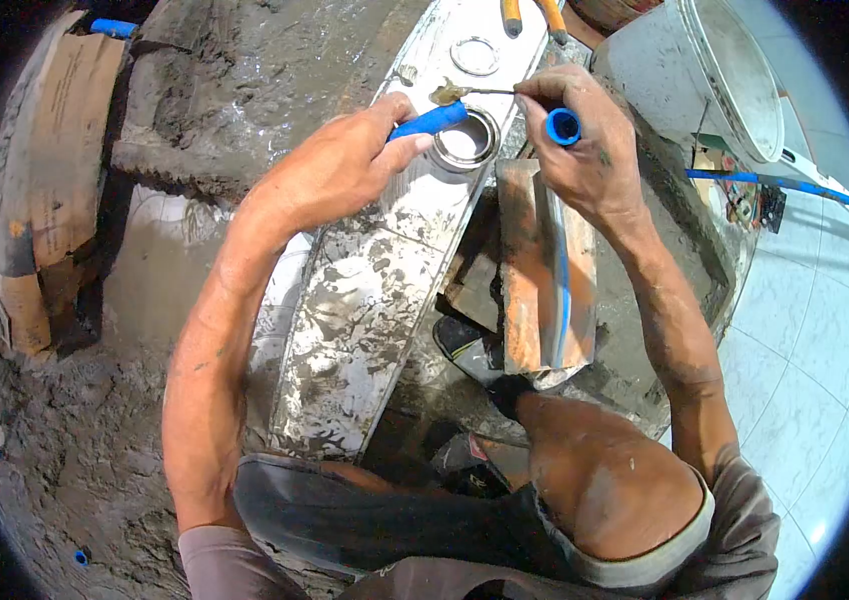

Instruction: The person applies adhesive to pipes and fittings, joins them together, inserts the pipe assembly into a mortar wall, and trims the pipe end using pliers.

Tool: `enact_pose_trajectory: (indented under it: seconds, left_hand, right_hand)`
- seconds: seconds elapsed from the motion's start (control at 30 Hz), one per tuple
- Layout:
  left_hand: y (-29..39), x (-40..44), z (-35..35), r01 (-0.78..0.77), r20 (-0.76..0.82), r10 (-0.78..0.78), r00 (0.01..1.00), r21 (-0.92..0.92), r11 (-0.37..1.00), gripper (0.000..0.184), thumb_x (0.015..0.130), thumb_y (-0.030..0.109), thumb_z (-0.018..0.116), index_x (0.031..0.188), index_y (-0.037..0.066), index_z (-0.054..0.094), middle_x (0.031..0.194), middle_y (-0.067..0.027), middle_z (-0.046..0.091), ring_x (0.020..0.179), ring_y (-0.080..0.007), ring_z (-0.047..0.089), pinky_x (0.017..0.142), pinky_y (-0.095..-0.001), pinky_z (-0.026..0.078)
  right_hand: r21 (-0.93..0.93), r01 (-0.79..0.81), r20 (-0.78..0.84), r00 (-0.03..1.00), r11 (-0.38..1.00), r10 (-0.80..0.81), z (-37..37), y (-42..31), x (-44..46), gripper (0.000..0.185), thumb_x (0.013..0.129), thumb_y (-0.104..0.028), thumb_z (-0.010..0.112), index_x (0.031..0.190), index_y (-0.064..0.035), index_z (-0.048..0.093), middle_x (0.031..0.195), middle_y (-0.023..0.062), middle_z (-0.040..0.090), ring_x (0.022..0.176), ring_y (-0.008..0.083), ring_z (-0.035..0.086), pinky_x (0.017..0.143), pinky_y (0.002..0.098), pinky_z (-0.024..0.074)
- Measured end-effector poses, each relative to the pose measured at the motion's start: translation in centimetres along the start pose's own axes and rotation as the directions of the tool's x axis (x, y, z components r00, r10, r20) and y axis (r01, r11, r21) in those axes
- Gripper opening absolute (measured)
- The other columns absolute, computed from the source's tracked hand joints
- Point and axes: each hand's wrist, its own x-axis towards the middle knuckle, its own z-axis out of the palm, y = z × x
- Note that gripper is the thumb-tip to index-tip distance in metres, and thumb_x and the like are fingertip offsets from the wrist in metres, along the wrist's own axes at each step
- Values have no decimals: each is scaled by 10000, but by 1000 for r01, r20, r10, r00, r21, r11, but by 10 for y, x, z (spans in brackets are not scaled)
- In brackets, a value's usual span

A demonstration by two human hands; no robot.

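The left hand (347,155) grips a short blue pipe (430,122) whose end lies over the rim of the open round can (494,143), while the right hand (600,160), to the can's right, pinches the thin stem of a smeared applicator (449,94) and also holds a blue tube piece (564,126), mouth upward. The applicator's head is just beyond the can, close by the pipe's end; whether they touch cannot be told. Under the can runs a mud-smeared white panel (360,310), with a round disc (475,56) beyond the can and an orange block (523,290) nearer the person.
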Motion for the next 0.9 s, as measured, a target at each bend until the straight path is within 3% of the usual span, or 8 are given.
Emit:
enact_pose_trajectory:
  seconds: [0.1, 0.4, 0.5, 0.6, 0.7, 0.73, 0.83, 0.9]
  left_hand:
    - [-6, 0, 5, -61, -48, 61, 997, -3, 998, 378, 1023, 340, 511, 1174, -1, 571, 964, -172, 635, 881, -282, 616, 805, -399, 473]
    - [-5, -10, 2, 94, -82, -81, 993, 175, 980, 395, 1010, 300, 524, 1266, 7, 591, 1118, -212, 652, 1053, -380, 616, 914, -418, 473]
    - [1, -17, -1, 124, -120, -100, 988, 206, 971, 384, 996, 270, 548, 1271, 7, 597, 1086, -223, 651, 1022, -394, 621, 889, -433, 477]
    - [-10, -20, 12, -30, -253, 88, 963, 226, 974, 353, 983, 244, 566, 1236, -3, 573, 1011, -236, 648, 952, -407, 633, 832, -462, 482]
    - [11, -26, 4, 209, -159, -187, 969, 128, 970, 321, 972, 231, 581, 1181, -4, 517, 985, -247, 646, 924, -415, 641, 803, -476, 488]
    - [12, -27, 4, 203, -160, -183, 970, 125, 971, 313, 971, 231, 583, 1167, 1, 500, 975, -247, 646, 920, -417, 643, 798, -477, 488]
    - [10, -34, 4, 177, -181, -152, 972, 127, 976, 305, 967, 229, 586, 1146, 11, 468, 953, -248, 647, 912, -423, 646, 789, -479, 489]
    - [6, -37, 10, 136, -222, -102, 970, 145, 980, 310, 966, 229, 587, 1156, 13, 472, 950, -247, 648, 910, -425, 647, 788, -480, 489]
  right_hand:
    - [26, -15, 32, 999, 1000, 15, 0, 0, -12, 148, 827, -2, 695, 956, 0, 621, 891, 141, 635, 809, 286, 655, 709, 353, 525]
    - [-85, 110, 213, 973, 990, -90, -13, 15, -18, 275, 755, -10, 687, 1008, -7, 579, 994, 165, 619, 894, 328, 657, 721, 385, 541]
    - [-312, 158, 375, 927, 937, -32, -5, 13, -7, 247, 782, -51, 654, 1007, -2, 564, 1009, 181, 609, 936, 346, 658, 725, 409, 559]
    - [-458, 240, 484, 875, 856, 13, 24, 7, 2, 144, 824, -59, 598, 941, 8, 548, 939, 178, 593, 906, 360, 656, 714, 435, 570]
    - [-385, 209, 509, 860, 899, 18, 39, 4, -2, 150, 820, -55, 601, 942, 14, 548, 931, 177, 589, 888, 361, 660, 706, 442, 565]
    - [-293, 232, 511, 858, 928, -53, 36, 4, -2, 154, 814, -50, 607, 943, 17, 556, 910, 179, 583, 861, 367, 660, 707, 444, 564]
    - [-285, 272, 601, 798, 919, -50, 15, -1, 2, 155, 811, -37, 604, 948, 20, 561, 896, 185, 578, 842, 372, 657, 708, 445, 561]
    - [-330, 278, 552, 832, 902, -54, 16, 4, 0, 147, 798, -25, 604, 934, 17, 566, 891, 188, 575, 828, 377, 655, 691, 457, 559]
